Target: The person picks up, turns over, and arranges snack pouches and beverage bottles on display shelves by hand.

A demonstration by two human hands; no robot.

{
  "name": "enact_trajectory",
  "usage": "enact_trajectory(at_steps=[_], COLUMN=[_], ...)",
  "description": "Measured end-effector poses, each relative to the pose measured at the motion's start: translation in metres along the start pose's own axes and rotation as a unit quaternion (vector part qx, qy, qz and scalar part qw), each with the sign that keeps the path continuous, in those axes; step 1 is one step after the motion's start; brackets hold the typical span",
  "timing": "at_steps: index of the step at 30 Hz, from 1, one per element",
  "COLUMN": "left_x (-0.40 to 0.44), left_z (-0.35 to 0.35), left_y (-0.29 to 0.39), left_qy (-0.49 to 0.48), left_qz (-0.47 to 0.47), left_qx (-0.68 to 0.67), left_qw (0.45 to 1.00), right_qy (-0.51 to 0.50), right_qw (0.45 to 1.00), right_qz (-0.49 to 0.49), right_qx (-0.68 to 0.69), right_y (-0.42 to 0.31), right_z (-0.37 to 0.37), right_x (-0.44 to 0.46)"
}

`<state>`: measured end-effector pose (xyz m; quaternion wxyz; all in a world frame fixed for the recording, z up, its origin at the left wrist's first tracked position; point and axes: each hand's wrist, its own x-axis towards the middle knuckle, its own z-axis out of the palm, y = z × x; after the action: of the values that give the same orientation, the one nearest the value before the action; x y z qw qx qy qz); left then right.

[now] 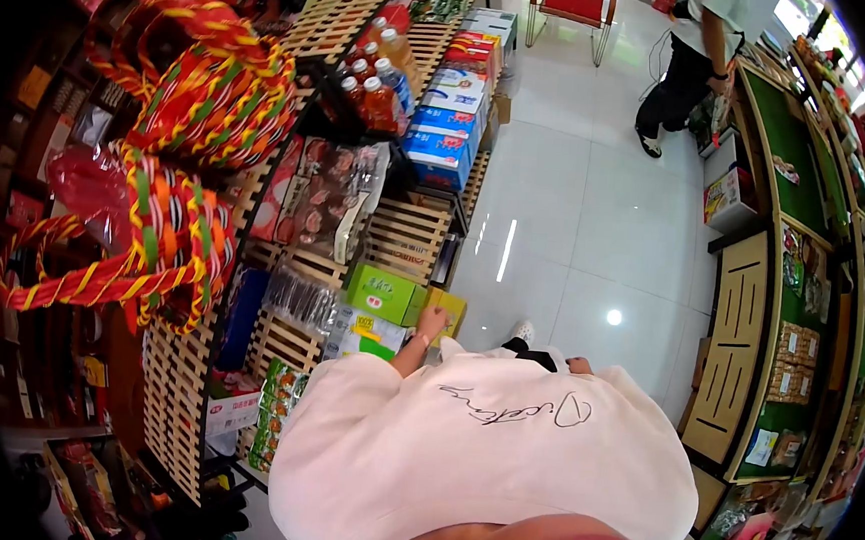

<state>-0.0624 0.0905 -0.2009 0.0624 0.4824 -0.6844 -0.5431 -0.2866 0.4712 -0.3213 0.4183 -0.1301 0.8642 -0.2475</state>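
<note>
My left hand (pixel 432 323) reaches out to the lower shelf and is closed on a small yellow box (pixel 447 311). A green box (pixel 386 294) stands right beside it, touching or almost touching. Nearer to me lies a white and green carton (pixel 365 334) with a yellow label. My right hand (pixel 579 366) hangs low past the edge of my white shirt. Only a small part of it shows, and its fingers cannot be made out.
Slatted shelves (pixel 174 402) at left hold red woven baskets (pixel 179 237), bottles (pixel 380 81) and blue cartons (pixel 444 135). A display rack (pixel 738 342) lines the right side. Another person (pixel 682 77) stands near a red chair (pixel 575 1) across the tiled floor (pixel 557 209).
</note>
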Motion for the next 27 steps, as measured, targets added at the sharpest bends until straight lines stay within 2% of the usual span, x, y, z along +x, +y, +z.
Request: enact_trajectory(at_steps=[2,3,4,5,6,8,11,12,13,16,18,19,20,22,23,24,26,27], left_x=[0.046,0.064,0.080,0.087,0.089,0.091,0.101,0.119,0.121,0.120,0.162,0.184,0.206,0.255,0.286,0.355,0.321,0.326], left_z=[0.041,0.061,0.078,0.087,0.090,0.093,0.068,0.054,0.024,-0.046,-0.073,-0.077,-0.074,-0.044,-0.020,0.015,0.046,0.044], left_y=[0.020,0.031,0.040,0.064,0.094,0.144,0.215,0.228,0.270,0.356,0.343,0.332,0.316,0.260,0.207,0.089,0.081,0.078], left_qy=[-0.038,-0.076,-0.112,-0.128,-0.143,-0.093,-0.173,-0.240,-0.297,-0.176,-0.177,-0.155,-0.133,-0.037,-0.067,-0.112,-0.023,-0.023], left_qz=[0.049,0.040,0.030,-0.017,-0.064,-0.068,-0.075,-0.075,-0.111,0.040,0.113,0.111,0.108,0.033,0.016,0.012,-0.158,-0.182], left_qx=[-0.027,-0.095,-0.165,-0.193,-0.221,-0.284,-0.266,-0.401,-0.557,-0.759,-0.776,-0.773,-0.770,-0.753,-0.727,-0.696,-0.420,-0.277], left_qw=[0.998,0.992,0.979,0.973,0.963,0.952,0.946,0.881,0.767,0.625,0.595,0.605,0.615,0.656,0.683,0.709,0.893,0.943], right_qy=[-0.010,-0.018,-0.010,0.000,0.010,0.031,0.049,0.039,0.028,0.019,0.009,-0.059,-0.046,-0.109,-0.034,-0.027,-0.041,-0.044], right_qw=[0.993,0.985,1.000,0.990,0.958,0.953,0.936,0.938,0.939,0.924,0.929,0.991,0.977,0.980,0.989,0.994,0.997,0.995], right_qz=[-0.085,-0.124,-0.008,0.104,0.214,0.180,0.162,0.169,0.177,0.203,0.223,0.015,-0.203,-0.149,-0.133,-0.100,-0.058,-0.053], right_qx=[-0.077,-0.120,-0.013,0.091,0.193,0.240,0.307,0.299,0.292,0.322,0.296,0.123,-0.040,-0.080,0.049,0.042,-0.034,-0.069], right_y=[0.012,0.010,0.003,-0.020,-0.034,-0.035,-0.062,-0.065,-0.066,-0.059,-0.065,-0.015,0.033,-0.003,0.004,-0.010,-0.046,-0.067], right_z=[-0.027,-0.047,-0.066,-0.086,-0.103,-0.128,-0.159,-0.164,-0.166,-0.153,-0.146,-0.126,-0.107,-0.137,-0.138,-0.148,-0.174,-0.190], right_x=[0.015,0.007,0.000,0.000,0.007,0.020,0.035,0.042,0.052,0.078,0.089,0.134,0.178,0.179,0.189,0.194,0.217,0.230])
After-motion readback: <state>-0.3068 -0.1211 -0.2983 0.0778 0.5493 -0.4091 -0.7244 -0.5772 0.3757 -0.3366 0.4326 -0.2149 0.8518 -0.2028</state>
